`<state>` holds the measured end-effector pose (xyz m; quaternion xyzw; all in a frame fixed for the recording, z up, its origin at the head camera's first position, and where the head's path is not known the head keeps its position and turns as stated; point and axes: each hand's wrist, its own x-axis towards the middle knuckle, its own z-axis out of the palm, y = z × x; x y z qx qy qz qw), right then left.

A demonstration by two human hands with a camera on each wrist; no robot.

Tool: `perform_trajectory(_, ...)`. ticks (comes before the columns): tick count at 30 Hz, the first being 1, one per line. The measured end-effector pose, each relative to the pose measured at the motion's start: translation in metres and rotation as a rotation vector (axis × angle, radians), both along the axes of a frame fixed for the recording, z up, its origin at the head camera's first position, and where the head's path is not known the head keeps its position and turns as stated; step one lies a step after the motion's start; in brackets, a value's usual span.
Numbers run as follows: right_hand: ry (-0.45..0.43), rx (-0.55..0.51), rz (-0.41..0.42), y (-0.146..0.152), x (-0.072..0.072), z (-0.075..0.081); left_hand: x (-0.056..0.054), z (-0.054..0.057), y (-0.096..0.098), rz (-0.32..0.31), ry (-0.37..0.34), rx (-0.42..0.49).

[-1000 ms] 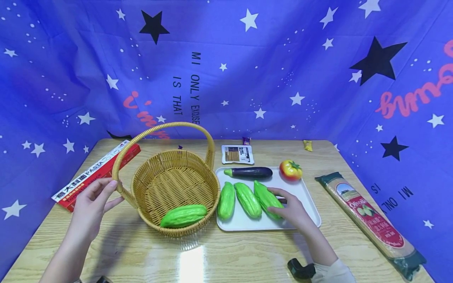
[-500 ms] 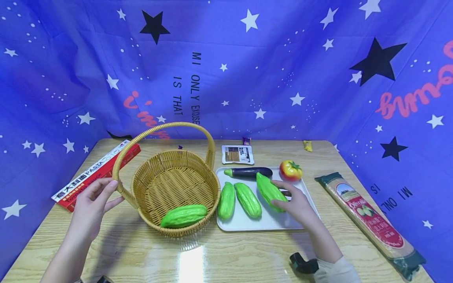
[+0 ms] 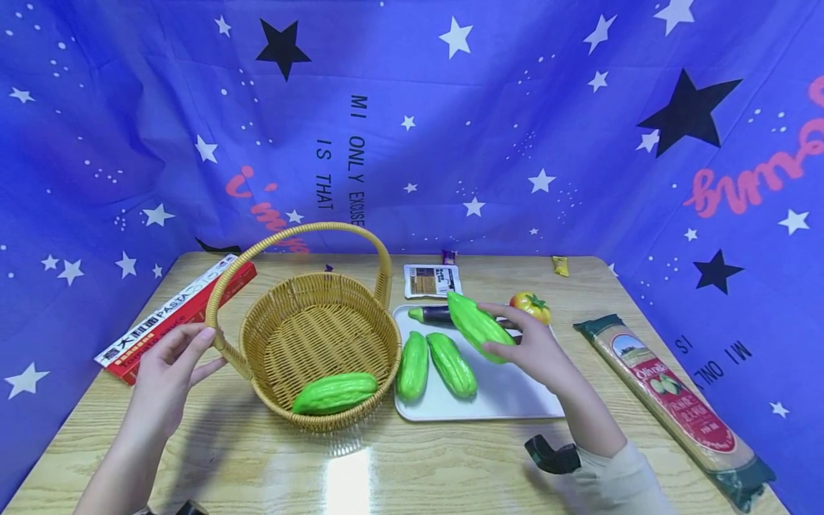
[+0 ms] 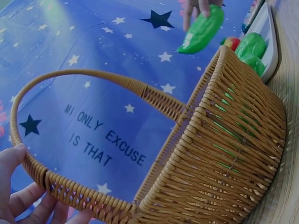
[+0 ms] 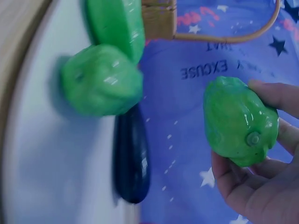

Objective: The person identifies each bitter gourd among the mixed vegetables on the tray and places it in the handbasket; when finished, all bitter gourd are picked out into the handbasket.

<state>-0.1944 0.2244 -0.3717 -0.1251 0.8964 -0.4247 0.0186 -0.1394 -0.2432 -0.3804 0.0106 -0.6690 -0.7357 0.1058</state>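
Observation:
My left hand (image 3: 169, 372) grips the handle of a round wicker basket (image 3: 257, 357) at its left base, the thumb on one side and fingers behind. One green bitter melon (image 3: 335, 393) lies inside the basket near its front wall. Above the white tray (image 3: 438, 409), my right hand (image 3: 534, 350) holds another bitter melon (image 3: 479, 325) between thumb and fingers; in the right wrist view this held melon (image 5: 238, 123) is clear of the tray. Two more bitter melons (image 3: 412, 366) lie on the tray's left half. Behind them is an eggplant (image 3: 431, 315), partly hidden by the held melon.
A toy tomato (image 3: 531, 306) sits at the tray's back right. Right of the tray lies a bag of pasta (image 3: 669, 393); a red pasta box (image 3: 180, 315) is left of the basket. A small white packet (image 3: 433, 280) and candies (image 3: 560, 266) lie toward the back.
My right hand has lifted the bitter melon off the tray and moved it up and slightly left, over the eggplant. My left hand stays on the basket handle.

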Motion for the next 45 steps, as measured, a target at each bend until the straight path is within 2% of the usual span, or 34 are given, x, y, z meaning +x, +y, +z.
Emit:
perform_trajectory(9,0.031,0.028,0.181,-0.027,-0.009,0.022,-0.001,0.0,0.0,-0.009,0.004,0.007)
perform_trajectory(19,-0.009,0.049,0.262,-0.051,-0.015,0.038,0.0,0.001,-0.001,-0.014,0.005,-0.005)
perform_trajectory(38,0.029,0.087,0.422,-0.087,-0.031,0.046,-0.001,0.002,-0.001,-0.034,0.012,-0.016)
perform_trajectory(45,-0.004,0.113,0.522,-0.11,-0.041,0.048,-0.001,0.001,-0.002,-0.026,0.01,-0.013)
